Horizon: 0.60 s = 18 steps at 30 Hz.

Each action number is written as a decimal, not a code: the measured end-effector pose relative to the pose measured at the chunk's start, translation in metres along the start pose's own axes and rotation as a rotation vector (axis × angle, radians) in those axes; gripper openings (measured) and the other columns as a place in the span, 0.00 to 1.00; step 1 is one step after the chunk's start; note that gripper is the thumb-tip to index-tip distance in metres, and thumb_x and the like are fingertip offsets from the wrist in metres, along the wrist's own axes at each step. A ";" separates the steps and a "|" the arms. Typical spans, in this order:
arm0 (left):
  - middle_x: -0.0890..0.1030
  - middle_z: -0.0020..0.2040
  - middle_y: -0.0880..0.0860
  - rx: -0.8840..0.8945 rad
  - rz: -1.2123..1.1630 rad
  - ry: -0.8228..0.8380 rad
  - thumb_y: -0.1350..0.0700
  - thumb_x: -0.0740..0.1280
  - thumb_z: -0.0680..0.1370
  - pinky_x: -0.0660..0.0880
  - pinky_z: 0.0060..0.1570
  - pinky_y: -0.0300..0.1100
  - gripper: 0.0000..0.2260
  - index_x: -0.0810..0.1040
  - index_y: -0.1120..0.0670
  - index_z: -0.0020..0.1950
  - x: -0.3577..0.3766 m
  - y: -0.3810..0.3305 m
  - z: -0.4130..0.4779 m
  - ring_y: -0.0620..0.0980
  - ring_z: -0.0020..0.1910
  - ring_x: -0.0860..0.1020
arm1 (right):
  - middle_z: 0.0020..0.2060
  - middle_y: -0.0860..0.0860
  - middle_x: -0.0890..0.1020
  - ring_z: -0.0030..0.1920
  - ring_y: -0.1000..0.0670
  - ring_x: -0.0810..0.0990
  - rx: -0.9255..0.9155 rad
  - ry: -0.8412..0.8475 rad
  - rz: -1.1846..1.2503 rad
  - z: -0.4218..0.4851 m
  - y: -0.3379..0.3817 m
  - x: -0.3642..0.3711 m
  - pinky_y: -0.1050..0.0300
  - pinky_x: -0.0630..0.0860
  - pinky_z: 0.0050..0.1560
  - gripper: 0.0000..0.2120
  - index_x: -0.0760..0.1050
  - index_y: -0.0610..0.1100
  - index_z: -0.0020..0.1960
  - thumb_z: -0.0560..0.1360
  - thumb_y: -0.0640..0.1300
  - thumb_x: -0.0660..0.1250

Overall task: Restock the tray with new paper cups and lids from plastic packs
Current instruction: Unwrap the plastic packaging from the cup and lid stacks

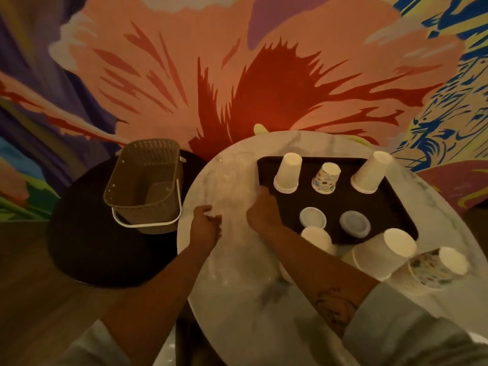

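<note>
Cups (287, 173) stand rims-down on the tray (383, 207), likely to stay clean. By its left edge, the left hand (207, 228) and right hand (261, 211) curl their fingers; what they pinch is unclear.

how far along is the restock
Done: three upturned cups and two lids sit on the tray. In hand: left hand and right hand are low over the table beside it; what they hold, if anything, is too blurred to tell. Left: stacked cups stand off the tray, near right.
</note>
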<state>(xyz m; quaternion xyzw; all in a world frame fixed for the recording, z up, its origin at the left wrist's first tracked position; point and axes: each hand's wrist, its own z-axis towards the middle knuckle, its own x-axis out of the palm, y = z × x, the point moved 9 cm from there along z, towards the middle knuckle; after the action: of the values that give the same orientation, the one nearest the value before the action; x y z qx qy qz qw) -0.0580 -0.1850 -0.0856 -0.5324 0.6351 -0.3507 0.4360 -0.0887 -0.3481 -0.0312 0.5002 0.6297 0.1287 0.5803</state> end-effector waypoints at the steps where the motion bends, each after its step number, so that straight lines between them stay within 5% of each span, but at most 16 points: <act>1: 0.74 0.39 0.56 0.010 0.084 0.014 0.66 0.59 0.77 0.76 0.34 0.41 0.14 0.66 0.57 0.62 -0.001 0.009 0.003 0.53 0.34 0.73 | 0.72 0.42 0.61 0.71 0.41 0.64 0.012 0.034 -0.068 0.001 -0.008 0.012 0.51 0.65 0.68 0.27 0.54 0.46 0.75 0.78 0.36 0.58; 4: 0.74 0.40 0.55 0.068 0.238 0.048 0.67 0.60 0.76 0.75 0.51 0.55 0.22 0.62 0.58 0.69 -0.004 0.024 0.008 0.57 0.44 0.74 | 0.72 0.40 0.58 0.71 0.40 0.63 0.031 0.071 -0.190 0.004 -0.026 0.036 0.49 0.64 0.68 0.26 0.52 0.46 0.75 0.79 0.38 0.54; 10: 0.69 0.63 0.62 0.195 0.654 0.088 0.54 0.66 0.76 0.65 0.65 0.50 0.24 0.65 0.50 0.71 -0.002 0.035 0.010 0.61 0.62 0.71 | 0.72 0.41 0.58 0.71 0.39 0.59 0.006 0.133 -0.460 0.007 -0.048 0.062 0.45 0.64 0.69 0.24 0.53 0.47 0.75 0.80 0.41 0.51; 18: 0.57 0.73 0.59 0.199 0.927 0.265 0.47 0.67 0.75 0.57 0.70 0.49 0.34 0.54 0.50 0.76 0.012 0.052 0.015 0.59 0.71 0.59 | 0.71 0.41 0.61 0.72 0.39 0.59 -0.095 0.258 -0.521 0.007 -0.046 0.087 0.46 0.61 0.70 0.24 0.57 0.41 0.73 0.78 0.39 0.56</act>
<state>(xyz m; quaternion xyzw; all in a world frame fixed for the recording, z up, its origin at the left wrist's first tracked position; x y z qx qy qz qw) -0.0638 -0.1869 -0.1408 -0.1002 0.8186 -0.2437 0.5103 -0.0900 -0.3048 -0.1201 0.2736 0.7985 0.0674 0.5320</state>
